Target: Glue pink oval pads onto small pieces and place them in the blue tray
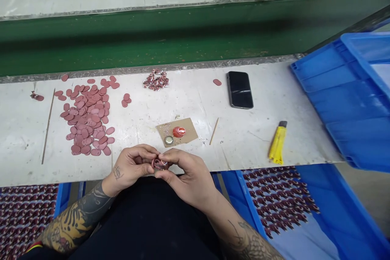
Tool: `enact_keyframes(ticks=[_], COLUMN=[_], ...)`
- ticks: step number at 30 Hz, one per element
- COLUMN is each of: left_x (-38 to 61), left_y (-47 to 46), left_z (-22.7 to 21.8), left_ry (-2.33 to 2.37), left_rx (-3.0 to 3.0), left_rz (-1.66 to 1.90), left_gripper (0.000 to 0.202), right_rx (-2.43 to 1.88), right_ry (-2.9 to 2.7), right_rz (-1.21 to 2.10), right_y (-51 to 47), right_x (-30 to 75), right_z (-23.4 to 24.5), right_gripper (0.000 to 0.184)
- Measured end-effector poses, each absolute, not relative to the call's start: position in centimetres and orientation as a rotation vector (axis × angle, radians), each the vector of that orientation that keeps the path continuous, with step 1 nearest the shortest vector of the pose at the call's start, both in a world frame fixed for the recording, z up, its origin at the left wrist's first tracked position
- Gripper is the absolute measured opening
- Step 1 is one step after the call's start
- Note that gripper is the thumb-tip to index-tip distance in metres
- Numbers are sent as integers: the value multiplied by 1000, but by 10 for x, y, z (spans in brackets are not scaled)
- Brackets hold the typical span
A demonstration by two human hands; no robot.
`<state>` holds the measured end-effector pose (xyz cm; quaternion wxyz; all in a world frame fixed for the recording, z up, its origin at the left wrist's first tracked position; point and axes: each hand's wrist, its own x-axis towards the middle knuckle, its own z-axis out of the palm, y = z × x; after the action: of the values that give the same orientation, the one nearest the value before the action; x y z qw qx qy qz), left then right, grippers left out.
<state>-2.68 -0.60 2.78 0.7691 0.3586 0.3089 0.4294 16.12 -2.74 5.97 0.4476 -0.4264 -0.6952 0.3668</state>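
L hand (131, 166), R hand (185, 176) close together, fingertips pinching small pink-red looped piece (159, 164) between them, at body centre, long axis unclear, neither hand nearer. Cardboard scrap (176, 132) w/ bottle cap (169, 140) just ahead on bench (243, 150); pink oval discs (87, 118) ahead-left.

A small pink looped piece (159, 164) with pale flecks, pinched in mid-air between the fingertips of the left hand (131, 165) and the right hand (185, 178). Curled, ring-like form, mostly hidden behind the fingers, its exact shape and any fine detail too obscured to tell. Both hands close together around it, thumbs and fingers nearly meeting, with only a thin sliver of pink showing between them.
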Motion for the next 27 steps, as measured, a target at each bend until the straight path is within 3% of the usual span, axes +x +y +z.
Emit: enact_keyframes(ticks=[27], left_x=[-24], left_y=[-6], left_z=[31], left_ry=[697], left_rx=[856], left_rz=[935], left_gripper=[21], right_rx=[-1051], right_ry=[-1690], right_rz=[970], right_y=[-26], right_x=[164], right_z=[64], right_gripper=[23])
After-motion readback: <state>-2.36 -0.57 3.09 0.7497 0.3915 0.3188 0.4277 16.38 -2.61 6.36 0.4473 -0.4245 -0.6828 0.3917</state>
